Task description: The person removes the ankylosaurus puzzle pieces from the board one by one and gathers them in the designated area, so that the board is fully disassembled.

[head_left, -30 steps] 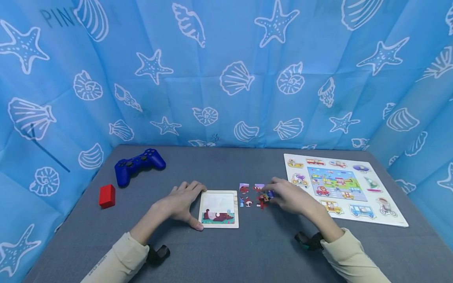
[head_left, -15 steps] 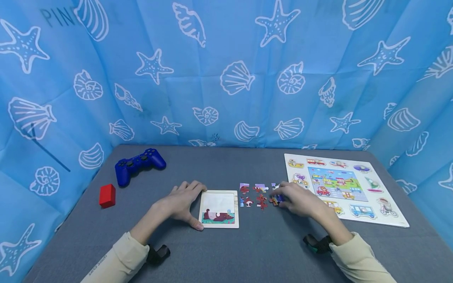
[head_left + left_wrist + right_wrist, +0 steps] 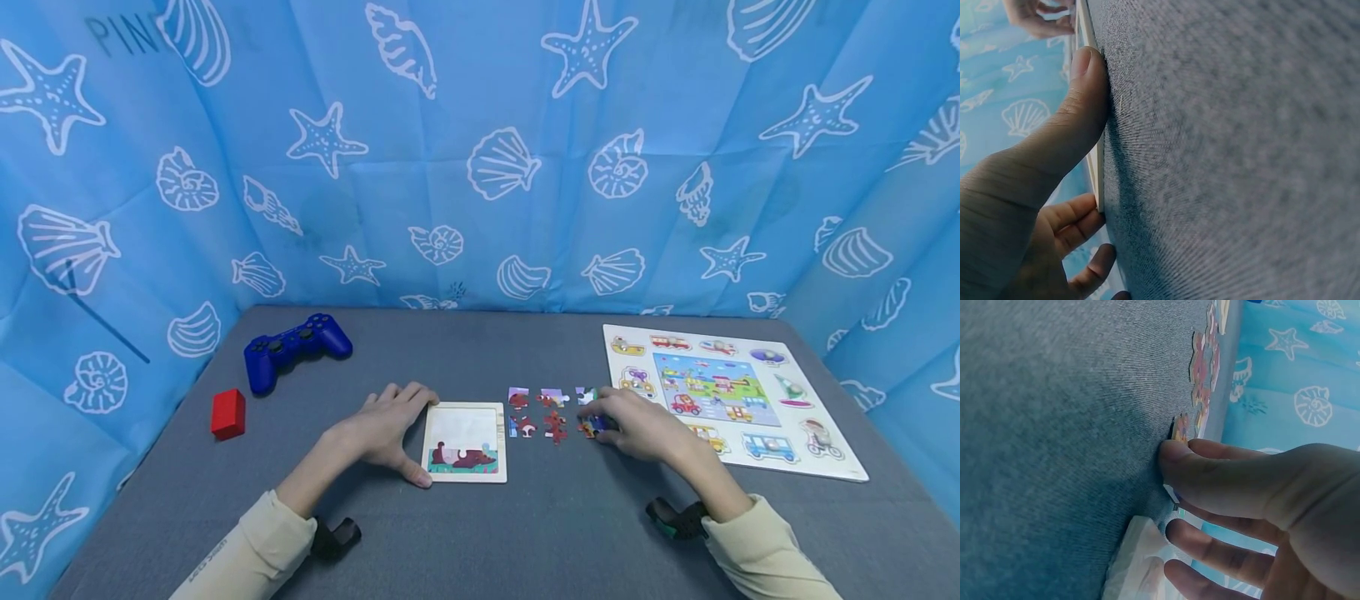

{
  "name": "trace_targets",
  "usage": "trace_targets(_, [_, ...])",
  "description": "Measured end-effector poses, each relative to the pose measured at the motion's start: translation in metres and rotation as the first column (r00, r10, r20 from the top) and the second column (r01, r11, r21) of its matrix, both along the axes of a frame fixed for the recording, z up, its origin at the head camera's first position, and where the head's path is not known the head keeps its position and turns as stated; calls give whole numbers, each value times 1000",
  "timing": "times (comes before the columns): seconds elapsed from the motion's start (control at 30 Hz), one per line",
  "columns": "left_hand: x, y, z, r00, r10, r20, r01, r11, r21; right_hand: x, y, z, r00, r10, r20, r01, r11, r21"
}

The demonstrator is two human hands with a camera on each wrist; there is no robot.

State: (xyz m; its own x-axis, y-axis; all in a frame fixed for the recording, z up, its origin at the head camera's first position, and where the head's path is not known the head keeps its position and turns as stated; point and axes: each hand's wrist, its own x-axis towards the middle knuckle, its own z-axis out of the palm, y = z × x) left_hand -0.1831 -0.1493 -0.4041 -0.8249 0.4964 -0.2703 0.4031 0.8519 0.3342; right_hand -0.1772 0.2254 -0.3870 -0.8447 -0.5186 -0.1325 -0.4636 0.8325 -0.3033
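Observation:
My left hand (image 3: 390,433) grips the left side of a square wooden puzzle tray (image 3: 502,442), fingers at its far corner and thumb at the near one. Along the tray's bottom lie joined pieces with a brown dog picture (image 3: 474,460). Its upper part shows bare pale wood. To the right of the tray, my right hand (image 3: 641,427) pinches an orange and blue jigsaw piece (image 3: 1180,428) between thumb and index finger, low at the table. The fingers partly cover that piece. Several loose jigsaw pieces (image 3: 555,426) lie in two rows between the tray and the right hand.
A white peg puzzle board (image 3: 813,458) with vehicle pictures lies on the right, close behind the right hand. A blue game controller (image 3: 298,350) and a red block (image 3: 227,414) sit at the left. Blue shell-print curtain (image 3: 480,167) surrounds the grey table (image 3: 450,350).
My right hand has moved right with the orange and blue piece, away from the red piece it overlapped. That piece now sits at the right end of the lower row. The left hand stays put.

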Motion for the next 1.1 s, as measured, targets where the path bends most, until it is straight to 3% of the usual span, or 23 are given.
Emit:
trace_targets(0.3, [0,0,-1,1000,1,-5,-1,1000,-12,2,-1,1,1000,-13,9,13,1000,8])
trace_targets(0.67, [1,1,1,1000,9,-17,-9,1000,-19,7,-2,4,998,4,-59,-8,999,-53])
trace_targets(1.1, [1,2,1,1000,6,-12,-6,1000,-24,10,-31,11,997,20,-73,-25,997,-72])
